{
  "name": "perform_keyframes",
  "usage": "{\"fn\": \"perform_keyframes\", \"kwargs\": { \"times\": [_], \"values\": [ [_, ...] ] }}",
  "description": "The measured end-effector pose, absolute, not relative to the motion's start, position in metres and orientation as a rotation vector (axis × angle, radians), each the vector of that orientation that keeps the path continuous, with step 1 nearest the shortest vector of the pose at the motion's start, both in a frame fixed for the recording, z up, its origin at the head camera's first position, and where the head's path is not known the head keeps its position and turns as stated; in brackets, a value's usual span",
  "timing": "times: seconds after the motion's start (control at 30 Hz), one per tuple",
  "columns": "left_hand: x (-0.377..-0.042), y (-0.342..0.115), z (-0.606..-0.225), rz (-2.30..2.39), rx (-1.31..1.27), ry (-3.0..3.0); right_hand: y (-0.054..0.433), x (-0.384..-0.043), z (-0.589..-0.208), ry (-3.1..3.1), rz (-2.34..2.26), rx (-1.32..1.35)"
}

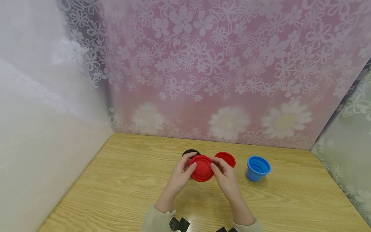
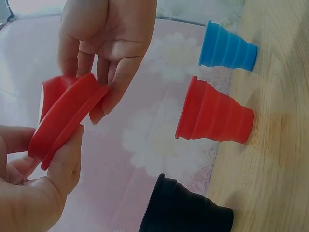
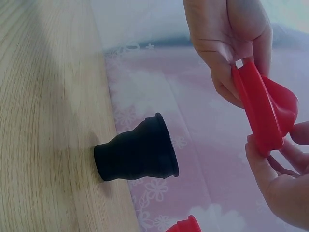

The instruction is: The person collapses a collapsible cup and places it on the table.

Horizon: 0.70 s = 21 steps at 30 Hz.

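Both hands hold a red collapsible cup (image 1: pixel 202 168), which is folded down to a shallow, partly collapsed form and tilted above the table. My left hand (image 1: pixel 180 174) pinches its left edge between thumb and fingers. On the opposite edge, my right hand (image 1: pixel 226 177) grips it the same way. In the left wrist view the folded cup (image 2: pixel 67 116) shows its stacked rings from the side. Behind the hands stand a black cup (image 3: pixel 137 150), a second red cup (image 2: pixel 215 113) and a blue cup (image 1: pixel 256 170), all expanded and mouth up. The left hand partly hides the black cup in the head view.
A wood-grain table (image 1: pixel 121 180) lies under everything. A pink flowered curtain (image 1: pixel 185 80) hangs along its back edge, a pale sheet (image 1: pixel 52 112) borders the left, and another flowered sheet (image 1: pixel 345 154) the right.
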<state>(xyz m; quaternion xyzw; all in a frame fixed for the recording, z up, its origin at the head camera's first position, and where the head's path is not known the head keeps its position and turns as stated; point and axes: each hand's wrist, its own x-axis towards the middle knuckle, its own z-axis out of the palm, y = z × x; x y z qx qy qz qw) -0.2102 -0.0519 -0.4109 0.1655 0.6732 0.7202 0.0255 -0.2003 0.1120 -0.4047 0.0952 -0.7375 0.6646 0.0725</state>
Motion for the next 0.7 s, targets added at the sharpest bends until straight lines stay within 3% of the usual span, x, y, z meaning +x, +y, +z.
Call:
{"fn": "perform_keyframes", "kwargs": {
  "times": [0.7],
  "values": [
    [-0.197,-0.052,-0.385,2.361,0.425,2.041,0.108,-0.200,-0.404,-2.203,2.136,0.290]
  ]
}}
